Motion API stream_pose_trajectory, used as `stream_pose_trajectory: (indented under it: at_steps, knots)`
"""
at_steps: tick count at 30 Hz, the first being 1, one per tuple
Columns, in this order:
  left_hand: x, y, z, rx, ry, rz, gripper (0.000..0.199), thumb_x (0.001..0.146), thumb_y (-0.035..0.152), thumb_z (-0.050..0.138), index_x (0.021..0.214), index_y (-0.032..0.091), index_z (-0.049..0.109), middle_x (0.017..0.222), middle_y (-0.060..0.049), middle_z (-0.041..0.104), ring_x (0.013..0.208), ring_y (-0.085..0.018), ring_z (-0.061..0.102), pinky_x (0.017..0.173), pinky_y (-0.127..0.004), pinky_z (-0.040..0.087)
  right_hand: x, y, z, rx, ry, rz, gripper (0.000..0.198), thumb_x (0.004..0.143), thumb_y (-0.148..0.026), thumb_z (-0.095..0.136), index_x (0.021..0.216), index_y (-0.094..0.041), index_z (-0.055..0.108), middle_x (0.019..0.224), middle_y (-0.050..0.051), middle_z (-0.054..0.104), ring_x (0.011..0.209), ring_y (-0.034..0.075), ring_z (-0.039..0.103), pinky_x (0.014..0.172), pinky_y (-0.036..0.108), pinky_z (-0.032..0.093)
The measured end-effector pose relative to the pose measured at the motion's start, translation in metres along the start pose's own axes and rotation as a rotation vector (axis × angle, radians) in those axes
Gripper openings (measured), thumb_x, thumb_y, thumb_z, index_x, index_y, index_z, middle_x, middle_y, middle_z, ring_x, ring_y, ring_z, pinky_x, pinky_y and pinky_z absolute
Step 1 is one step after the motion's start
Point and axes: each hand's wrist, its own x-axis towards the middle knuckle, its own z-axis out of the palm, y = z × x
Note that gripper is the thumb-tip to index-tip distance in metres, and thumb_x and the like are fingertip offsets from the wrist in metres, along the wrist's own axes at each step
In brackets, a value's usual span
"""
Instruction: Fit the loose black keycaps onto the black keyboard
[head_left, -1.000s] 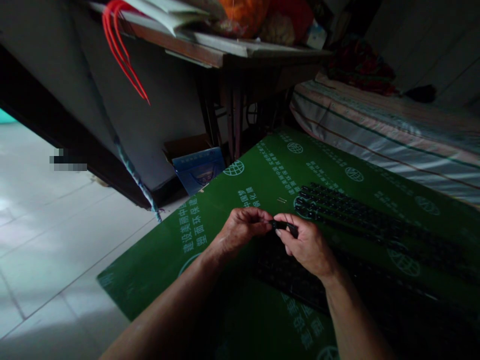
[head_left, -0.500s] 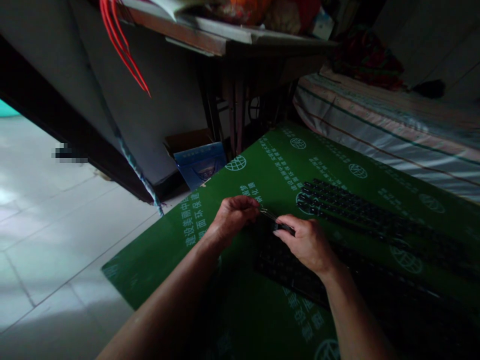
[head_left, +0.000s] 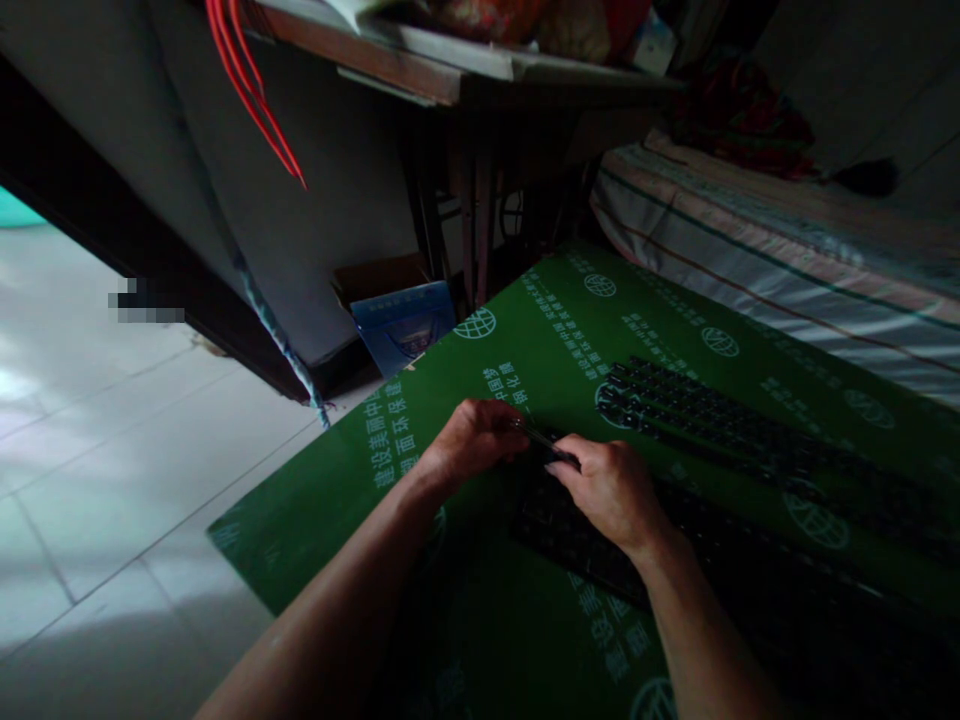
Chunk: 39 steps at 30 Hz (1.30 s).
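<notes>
My right hand (head_left: 611, 490) is closed around the dark handle of a wire keycap puller (head_left: 538, 436), which points to the left. At its wire end, the fingers of my left hand (head_left: 474, 438) are pinched together. Whatever lies between those fingertips is too small and dark to make out. Below both hands a black keyboard (head_left: 585, 545) rests on a green board (head_left: 322, 530), partly covered by my right hand and forearm. Black keycaps (head_left: 697, 408) are laid out in rows beyond the keyboard.
A wooden table (head_left: 420, 78) stands behind the green board, with a red cord (head_left: 259, 95) hanging off it. A blue box (head_left: 405, 320) sits on the floor by its legs. A bed with a striped sheet (head_left: 720, 240) borders the board at the right.
The wire end of the puller now meets my left fingertips, and my hands are slightly closer together. The puller has turned a little in my right hand. The keycap rows look unchanged.
</notes>
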Motion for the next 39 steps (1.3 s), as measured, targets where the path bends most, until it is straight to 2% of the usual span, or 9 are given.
stream_pose_trajectory:
  at_steps: [4,10,21,27,31,39]
  knots:
    - [0.0,-0.002,0.004,0.026,-0.062,0.069,0.019,0.063,0.021,0.067,0.081,0.014,0.066,0.056,0.002,0.062,0.049,-0.01,0.054,0.045,-0.019,0.037,0.001,0.002,0.001,-0.016,0.006,0.008,0.005,0.08,-0.027,0.062,0.081,-0.026,0.067,0.067,0.002,0.07,0.058,0.016,0.062,0.05,0.026,0.03]
    - [0.0,-0.001,0.014,0.062,-0.099,0.093,0.017,0.066,0.024,0.066,0.08,0.014,0.066,0.056,0.001,0.062,0.049,-0.011,0.056,0.045,-0.02,0.041,0.001,0.001,0.0,-0.008,-0.004,0.033,0.007,0.081,-0.025,0.06,0.077,-0.025,0.065,0.066,0.002,0.069,0.058,0.016,0.061,0.051,0.026,0.027]
    - [0.005,-0.001,0.018,0.237,-0.042,0.157,0.016,0.067,0.026,0.063,0.077,0.014,0.066,0.053,0.002,0.061,0.046,-0.01,0.054,0.043,-0.019,0.038,0.003,-0.002,-0.002,-0.008,-0.017,0.06,0.01,0.083,-0.027,0.057,0.074,-0.024,0.063,0.066,0.002,0.069,0.059,0.016,0.062,0.052,0.027,0.025]
    - [0.005,0.002,0.018,0.268,-0.048,0.1,0.022,0.066,0.027,0.061,0.081,0.013,0.067,0.061,0.0,0.065,0.051,-0.01,0.056,0.047,-0.019,0.04,0.005,-0.004,0.0,-0.011,-0.002,0.075,0.009,0.082,-0.026,0.058,0.076,-0.024,0.064,0.067,0.001,0.07,0.059,0.015,0.062,0.053,0.027,0.024]
    - [0.003,0.007,0.018,0.223,-0.068,0.026,0.022,0.063,0.027,0.062,0.079,0.013,0.066,0.057,0.002,0.062,0.049,-0.01,0.055,0.045,-0.019,0.04,0.004,-0.004,0.001,-0.031,-0.001,0.066,0.009,0.082,-0.026,0.059,0.074,-0.024,0.063,0.065,0.0,0.07,0.058,0.014,0.061,0.052,0.027,0.022]
    - [0.004,0.006,0.019,0.173,-0.06,0.014,0.017,0.062,0.023,0.062,0.076,0.013,0.065,0.052,0.003,0.059,0.046,-0.009,0.053,0.044,-0.018,0.039,0.004,-0.003,-0.001,-0.041,-0.018,0.039,0.007,0.082,-0.027,0.059,0.078,-0.025,0.065,0.067,0.0,0.07,0.06,0.015,0.063,0.053,0.027,0.025]
